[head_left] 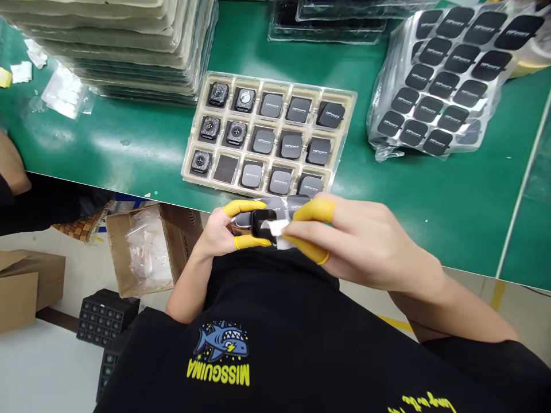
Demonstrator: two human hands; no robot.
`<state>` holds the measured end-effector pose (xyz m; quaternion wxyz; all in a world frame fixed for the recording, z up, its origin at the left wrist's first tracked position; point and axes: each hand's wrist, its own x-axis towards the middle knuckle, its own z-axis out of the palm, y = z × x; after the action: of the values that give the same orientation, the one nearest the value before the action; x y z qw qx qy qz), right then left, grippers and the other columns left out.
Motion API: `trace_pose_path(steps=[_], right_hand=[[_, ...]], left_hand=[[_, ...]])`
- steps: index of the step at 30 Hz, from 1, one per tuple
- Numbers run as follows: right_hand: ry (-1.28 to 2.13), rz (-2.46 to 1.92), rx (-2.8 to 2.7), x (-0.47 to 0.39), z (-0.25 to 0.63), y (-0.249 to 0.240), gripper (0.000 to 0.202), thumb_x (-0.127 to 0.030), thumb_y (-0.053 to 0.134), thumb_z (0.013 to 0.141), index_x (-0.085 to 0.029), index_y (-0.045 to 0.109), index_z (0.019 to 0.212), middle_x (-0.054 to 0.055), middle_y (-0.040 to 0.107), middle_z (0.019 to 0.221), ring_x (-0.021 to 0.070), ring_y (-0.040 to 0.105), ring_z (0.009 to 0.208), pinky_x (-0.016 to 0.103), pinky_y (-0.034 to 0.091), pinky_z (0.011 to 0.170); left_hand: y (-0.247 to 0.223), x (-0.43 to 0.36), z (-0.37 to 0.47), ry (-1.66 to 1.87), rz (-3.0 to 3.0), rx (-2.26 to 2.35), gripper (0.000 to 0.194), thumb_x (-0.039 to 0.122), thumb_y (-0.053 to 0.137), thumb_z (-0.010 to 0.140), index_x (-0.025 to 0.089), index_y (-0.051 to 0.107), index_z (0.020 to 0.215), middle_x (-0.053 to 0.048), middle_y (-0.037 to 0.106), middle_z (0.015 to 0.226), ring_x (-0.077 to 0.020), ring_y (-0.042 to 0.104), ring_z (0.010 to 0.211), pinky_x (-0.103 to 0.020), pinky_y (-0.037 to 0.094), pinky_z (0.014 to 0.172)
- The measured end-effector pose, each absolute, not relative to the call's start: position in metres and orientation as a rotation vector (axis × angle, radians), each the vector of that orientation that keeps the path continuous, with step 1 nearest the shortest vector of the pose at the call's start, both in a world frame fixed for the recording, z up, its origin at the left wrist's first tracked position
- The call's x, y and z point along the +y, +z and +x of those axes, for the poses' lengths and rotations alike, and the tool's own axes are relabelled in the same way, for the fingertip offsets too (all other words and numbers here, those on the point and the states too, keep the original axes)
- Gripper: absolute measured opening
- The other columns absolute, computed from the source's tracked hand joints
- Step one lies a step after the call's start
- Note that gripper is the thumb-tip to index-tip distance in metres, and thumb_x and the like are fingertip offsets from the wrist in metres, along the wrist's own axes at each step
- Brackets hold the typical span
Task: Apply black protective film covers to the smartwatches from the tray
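A black shirt with a shark print fills the bottom of the view, and just above it the two hands meet over the person's lap at the table's near edge. The left hand, with yellow finger cots on its fingertips, is closed around a small watch body, its dark screen facing up. The right hand, also in yellow cots, pinches a white wipe between thumb and forefinger and presses it against the watch body's face. Below and to the left, on the floor, stands an open cardboard box holding clear plastic bags, with a black gridded tray beside it. Just beyond the hands, on the green table, lies a beige compartment tray: its left columns hold watch bodies back-side up, one cell in the bottom row looks empty, and the rest hold units covered by dark labelled film. To the right lies a clear-wrapped stack of dark film sheets. Farther left rises a tall stack of pale trays.
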<state>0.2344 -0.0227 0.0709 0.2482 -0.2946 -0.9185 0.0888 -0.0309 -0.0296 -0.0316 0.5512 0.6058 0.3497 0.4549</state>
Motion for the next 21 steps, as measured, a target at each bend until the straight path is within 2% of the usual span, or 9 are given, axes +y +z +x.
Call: trace_pose_path(steps=[3, 8, 10, 13, 16, 21], right_hand=[[0.3, -0.668, -2.593, -0.021, 0.221, 0.066, 0.024, -0.016, 0.05, 0.115, -0.018, 0.074, 0.108, 0.003, 0.066, 0.082, 0.0181, 0.057, 0.075, 0.032, 0.04, 0.062], [0.145, -0.636, -2.583, -0.01, 0.201, 0.049, 0.033, -0.015, 0.048, 0.115, -0.018, 0.075, 0.096, 0.003, 0.063, 0.077, 0.0179, 0.055, 0.075, 0.032, 0.034, 0.06], [-0.015, -0.687, -2.578, -0.004, 0.202, 0.045, 0.031, -0.011, 0.05, 0.113, -0.016, 0.075, 0.094, 0.004, 0.063, 0.077, 0.0184, 0.055, 0.075, 0.032, 0.033, 0.059], [-0.15, -0.808, -2.558, 0.002, 0.219, 0.043, 0.026, -0.011, 0.054, 0.111, -0.015, 0.076, 0.097, 0.007, 0.069, 0.082, 0.0202, 0.059, 0.077, 0.033, 0.037, 0.059], [-0.037, -0.942, -2.437, 0.0, 0.239, 0.046, 0.015, -0.017, 0.06, 0.11, -0.018, 0.075, 0.107, 0.008, 0.072, 0.091, 0.0209, 0.064, 0.082, 0.031, 0.041, 0.06], [0.235, -0.897, -2.41, -0.015, 0.239, 0.058, 0.008, -0.018, 0.067, 0.108, -0.021, 0.073, 0.114, 0.007, 0.074, 0.098, 0.0187, 0.064, 0.079, 0.031, 0.044, 0.062]], left_hand=[[-0.031, -0.028, -0.031, 1.032, 1.453, 0.807, 0.068, 0.058, 0.101, 0.075, 0.018, 0.082, 0.126, -0.011, 0.087, 0.115, -0.0214, 0.086, 0.091, -0.021, 0.07, 0.069], [-0.035, -0.028, -0.028, 0.945, 1.478, 0.791, 0.073, 0.064, 0.102, 0.069, 0.018, 0.083, 0.122, -0.003, 0.085, 0.092, -0.0132, 0.077, 0.067, -0.017, 0.064, 0.058], [-0.036, -0.032, -0.028, 0.923, 1.408, 0.848, 0.074, 0.064, 0.103, 0.068, 0.016, 0.082, 0.122, -0.002, 0.083, 0.088, -0.0129, 0.075, 0.065, -0.018, 0.065, 0.058], [-0.036, -0.037, -0.03, 0.942, 1.328, 0.923, 0.073, 0.058, 0.104, 0.069, 0.014, 0.081, 0.123, -0.007, 0.085, 0.1, -0.0163, 0.081, 0.074, -0.021, 0.068, 0.061], [-0.034, -0.038, -0.035, 1.006, 1.336, 0.926, 0.07, 0.052, 0.106, 0.069, 0.015, 0.081, 0.124, -0.013, 0.085, 0.12, -0.0193, 0.084, 0.086, -0.02, 0.069, 0.062], [-0.033, -0.033, -0.038, 1.028, 1.386, 0.866, 0.068, 0.05, 0.104, 0.073, 0.018, 0.081, 0.128, -0.011, 0.086, 0.12, -0.0181, 0.084, 0.086, -0.02, 0.07, 0.066]])
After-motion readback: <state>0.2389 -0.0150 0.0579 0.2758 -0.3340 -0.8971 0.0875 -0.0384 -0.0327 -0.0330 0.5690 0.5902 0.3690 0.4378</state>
